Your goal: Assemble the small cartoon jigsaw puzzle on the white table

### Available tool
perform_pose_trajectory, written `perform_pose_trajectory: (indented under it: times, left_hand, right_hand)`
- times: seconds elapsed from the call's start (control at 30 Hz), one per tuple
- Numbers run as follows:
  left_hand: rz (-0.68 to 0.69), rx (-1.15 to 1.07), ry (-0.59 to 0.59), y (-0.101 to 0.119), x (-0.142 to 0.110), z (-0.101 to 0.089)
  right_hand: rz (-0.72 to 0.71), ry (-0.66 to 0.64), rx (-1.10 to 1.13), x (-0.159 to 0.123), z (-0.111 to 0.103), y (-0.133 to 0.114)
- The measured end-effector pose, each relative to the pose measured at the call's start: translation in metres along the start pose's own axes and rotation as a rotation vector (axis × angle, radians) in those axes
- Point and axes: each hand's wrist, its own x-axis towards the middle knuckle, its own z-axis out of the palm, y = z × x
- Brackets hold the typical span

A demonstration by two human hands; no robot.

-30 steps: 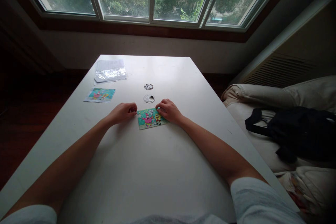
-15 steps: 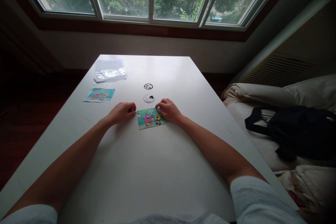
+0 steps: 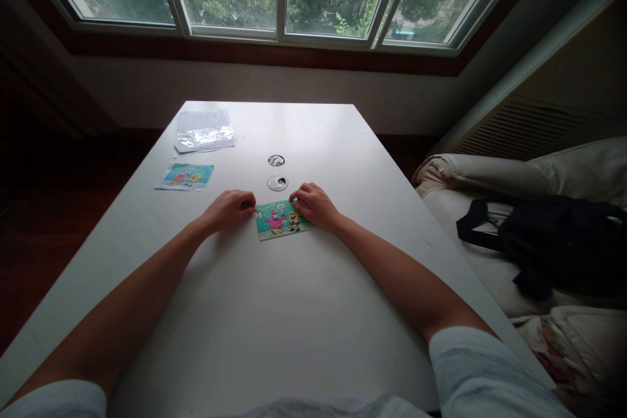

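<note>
A small jigsaw puzzle [image 3: 275, 222] with bright cartoon figures on a turquoise ground lies flat in the middle of the table. Its upper left corner shows a pale patch, too small to make out well. My left hand [image 3: 229, 210] is at the puzzle's left edge, thumb and forefinger pinched together; whatever may be between them is hidden. Across the upper right part of the puzzle, my right hand [image 3: 316, 204] presses with curled fingers, gripping that side and covering the corner. Further left lies a paper picture [image 3: 185, 177] printed with a similar scene.
Papers in a shiny clear sleeve [image 3: 204, 132] lie at the far left of the white table [image 3: 274, 313]. Two round fittings, a nearer one [image 3: 277, 183] and a farther one [image 3: 276, 160], sit beyond the puzzle. On the right, a black bag [image 3: 563, 241] rests on a pale sofa [image 3: 470, 173].
My left hand's fingers shift very slightly by the puzzle's left edge. The right hand and the puzzle stay in place; the view itself drifts a little.
</note>
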Motion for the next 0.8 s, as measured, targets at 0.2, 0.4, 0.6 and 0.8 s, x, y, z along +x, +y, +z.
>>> perform_pose_trajectory:
  times: [0.2, 0.4, 0.6, 0.8]
  left_hand:
    - [-0.04, 0.068, 0.042, -0.0031, 0.0005, -0.0008]
    - [-0.01, 0.043, 0.041, -0.005, 0.0013, 0.0025]
    - [-0.003, -0.016, 0.024, -0.0058, 0.0013, 0.0052]
    - [-0.005, -0.022, 0.023, -0.007, 0.001, 0.0057]
  right_hand:
    - [0.0, 0.005, -0.002, 0.0001, -0.0002, -0.0006]
    - [-0.005, 0.006, -0.004, 0.0004, -0.001, -0.0011]
    - [0.001, 0.003, -0.004, 0.0002, -0.0013, -0.0014]
    - [-0.002, 0.009, -0.006, 0.0001, -0.0001, -0.0002]
